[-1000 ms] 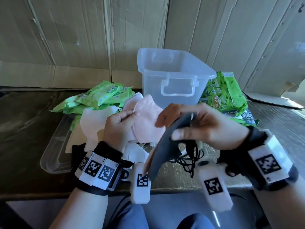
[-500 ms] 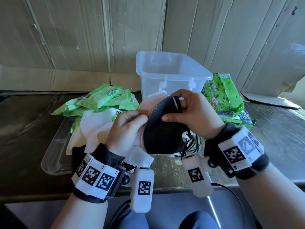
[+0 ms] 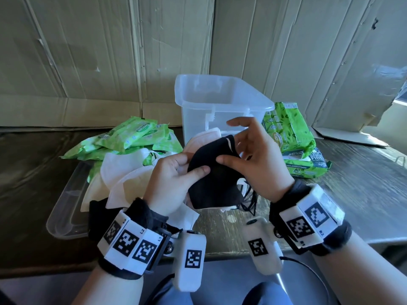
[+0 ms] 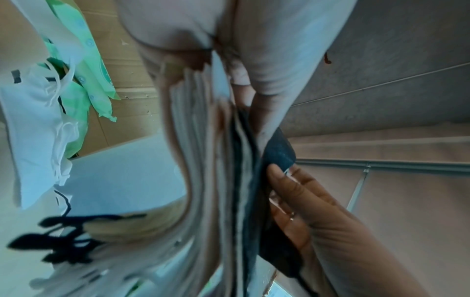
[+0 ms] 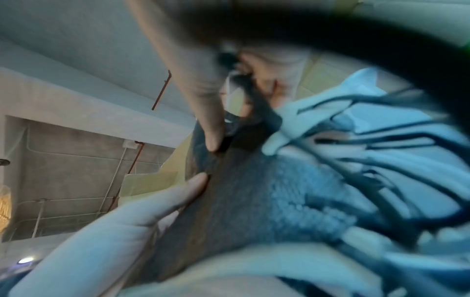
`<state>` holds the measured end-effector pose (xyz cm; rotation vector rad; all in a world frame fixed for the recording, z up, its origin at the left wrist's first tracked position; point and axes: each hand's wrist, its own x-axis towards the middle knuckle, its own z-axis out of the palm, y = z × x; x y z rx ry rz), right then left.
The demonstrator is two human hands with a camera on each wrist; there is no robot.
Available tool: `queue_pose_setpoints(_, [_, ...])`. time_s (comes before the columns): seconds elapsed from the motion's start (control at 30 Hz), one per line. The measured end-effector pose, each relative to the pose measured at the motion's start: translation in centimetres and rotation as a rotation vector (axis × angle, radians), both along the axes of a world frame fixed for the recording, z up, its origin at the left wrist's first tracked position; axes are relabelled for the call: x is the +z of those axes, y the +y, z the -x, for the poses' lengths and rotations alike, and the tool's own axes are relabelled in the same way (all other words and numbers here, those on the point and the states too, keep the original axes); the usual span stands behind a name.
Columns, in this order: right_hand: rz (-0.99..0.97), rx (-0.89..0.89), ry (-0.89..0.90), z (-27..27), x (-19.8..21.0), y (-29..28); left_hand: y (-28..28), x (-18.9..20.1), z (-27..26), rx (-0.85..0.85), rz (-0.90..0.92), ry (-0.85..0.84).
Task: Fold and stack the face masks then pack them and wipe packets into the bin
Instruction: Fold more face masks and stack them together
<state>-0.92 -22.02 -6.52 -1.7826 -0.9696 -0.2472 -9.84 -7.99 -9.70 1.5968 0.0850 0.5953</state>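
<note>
My left hand (image 3: 182, 168) grips a stack of folded masks upright above the table, thumb across the black mask (image 3: 211, 190) at its front. A pink mask (image 3: 207, 137) shows behind it. My right hand (image 3: 244, 150) has its thumb tip on the black mask, with its fingers straight and spread. In the left wrist view the stack's edges (image 4: 203, 140) run down the middle and the right hand (image 4: 305, 211) lies flat against the black mask (image 4: 278, 152). The clear bin (image 3: 220, 100) stands just behind, with nothing visible inside. Green wipe packets (image 3: 136, 135) lie on the left, with more packets (image 3: 288, 133) on the right.
Loose white masks (image 3: 123, 166) lie heaped on a clear lid (image 3: 66, 208) at the left of the dark table. Black ear loops (image 3: 248, 201) dangle under the stack. Cardboard sheets line the wall behind the bin. The table's front edge runs just below my wrists.
The right hand brought the black mask against the stack, then uncurled its fingers from the mask's top. The left thumb slid onto the black mask.
</note>
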Motion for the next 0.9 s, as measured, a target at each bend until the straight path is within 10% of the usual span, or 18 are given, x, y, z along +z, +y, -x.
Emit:
queue_pose_setpoints(0.57, [-0.056, -0.182, -0.16, 0.4, 0.0, 1.0, -0.1, -0.5, -0.6, -0.097, -0.02, -0.358])
queue_pose_setpoints(0.9, [-0.093, 0.007, 0.136, -0.5, -0.4, 0.8, -0.1, -0.6, -0.8, -0.006, -0.023, -0.224])
